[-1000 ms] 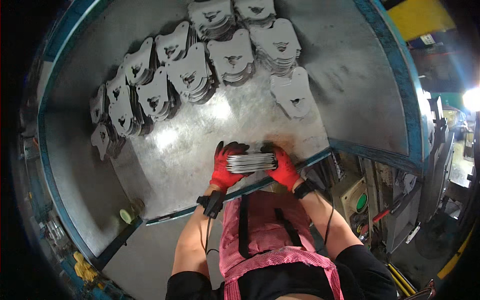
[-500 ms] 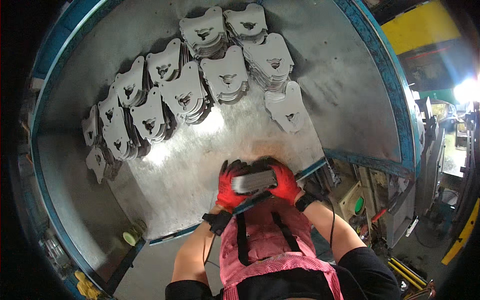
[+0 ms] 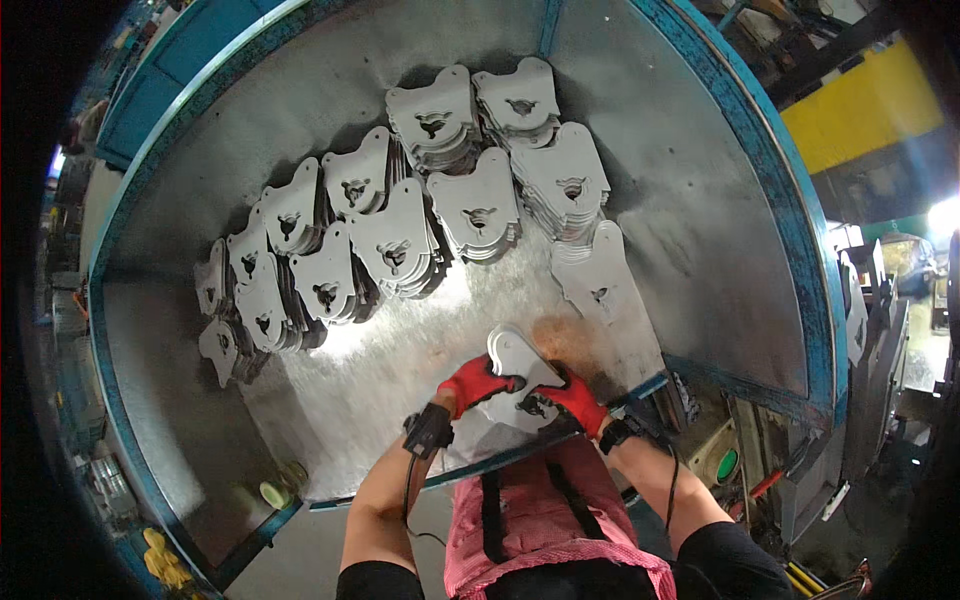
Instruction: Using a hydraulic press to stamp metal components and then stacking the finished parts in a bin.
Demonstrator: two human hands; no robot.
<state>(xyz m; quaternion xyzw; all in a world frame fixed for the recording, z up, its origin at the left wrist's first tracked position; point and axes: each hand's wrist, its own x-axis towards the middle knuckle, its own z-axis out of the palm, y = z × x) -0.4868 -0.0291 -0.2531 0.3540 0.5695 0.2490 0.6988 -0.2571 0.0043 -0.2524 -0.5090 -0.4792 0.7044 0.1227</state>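
Between my two red-and-black gloved hands is a small stack of flat grey metal plates (image 3: pixel 520 362), near the front edge of a metal bin. The plates have a rounded end and a cut-out hole, and their broad face shows upward. My left hand (image 3: pixel 475 386) closes on the stack's left side, and my right hand (image 3: pixel 579 398) grips its right side near the cut-out. Some fingertips are hidden against the plates. Nearest on the right is a low pile of like plates (image 3: pixel 598 268), lying on the bin floor.
Several taller stacks of the same plates (image 3: pixel 388 232) stand in rows toward the back and left. The bin has grey walls and a blue rim (image 3: pixel 800 250). A pale green cup-like object (image 3: pixel 275 494) is at the front left, and yellow gloves (image 3: pixel 163 560) lie outside.
The plates have turned from edge-on to face-up, with their rounded end now pointing away from me. My hands have shifted along their sides. The whole view has also shifted, so the stacks appear lower.
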